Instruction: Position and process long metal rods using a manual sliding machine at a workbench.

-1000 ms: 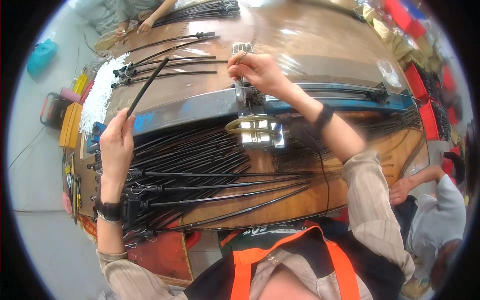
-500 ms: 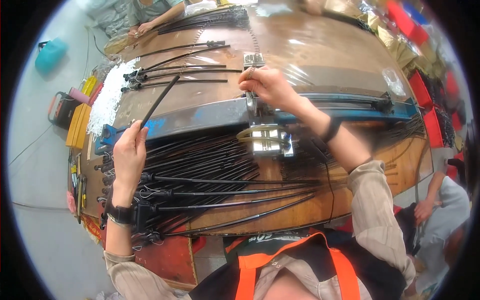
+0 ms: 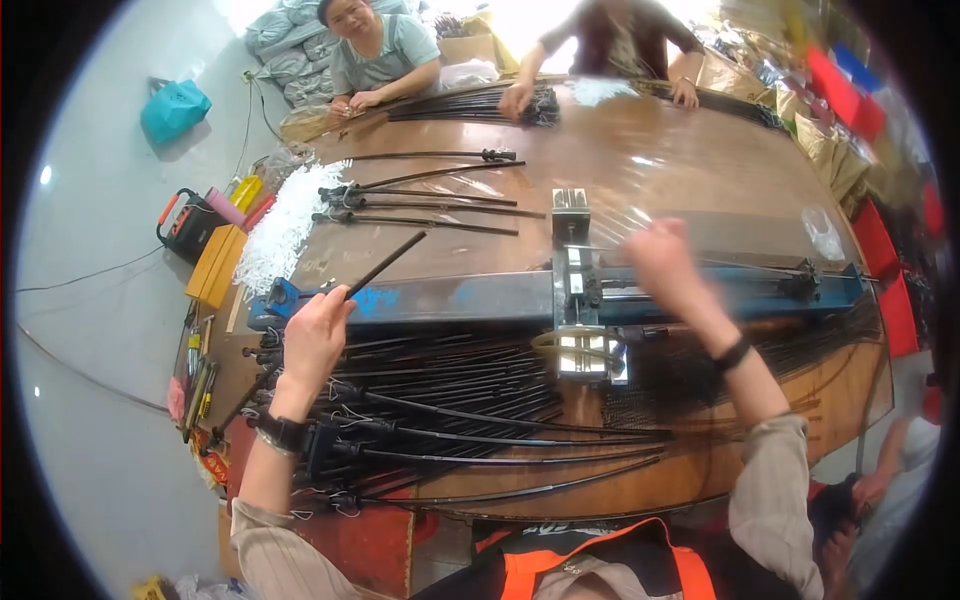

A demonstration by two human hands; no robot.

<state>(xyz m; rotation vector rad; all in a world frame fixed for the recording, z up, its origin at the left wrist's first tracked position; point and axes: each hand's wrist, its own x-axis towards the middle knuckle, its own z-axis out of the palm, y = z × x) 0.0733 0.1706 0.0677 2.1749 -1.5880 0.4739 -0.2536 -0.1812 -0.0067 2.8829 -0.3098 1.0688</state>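
My left hand [image 3: 318, 335] is closed round a black rod [image 3: 388, 264], which points up and to the right above the blue metal rail [image 3: 440, 300]. My right hand [image 3: 662, 262] is raised over the rail's right part, smeared by motion, so its fingers and anything in them cannot be made out. Just left of it, a metal clamp fixture [image 3: 574, 285] stands across the rail. Below the rail lies a dense pile of black rods [image 3: 450, 375]. Several longer black rods with dark end fittings [image 3: 500, 438] lie on top, near me.
White small pieces [image 3: 290, 225] are heaped at the table's left, beside several black rods [image 3: 440, 200] laid out on the brown tabletop [image 3: 450, 260]. Two people sit across the table, one person's hand [image 3: 516, 100] at a rod bundle. Red bins [image 3: 880, 270] stand at the right.
The whole view has shifted, bringing the people across the table into sight. My right hand has moved right, away from the clamp fixture. My left hand still holds the black rod.
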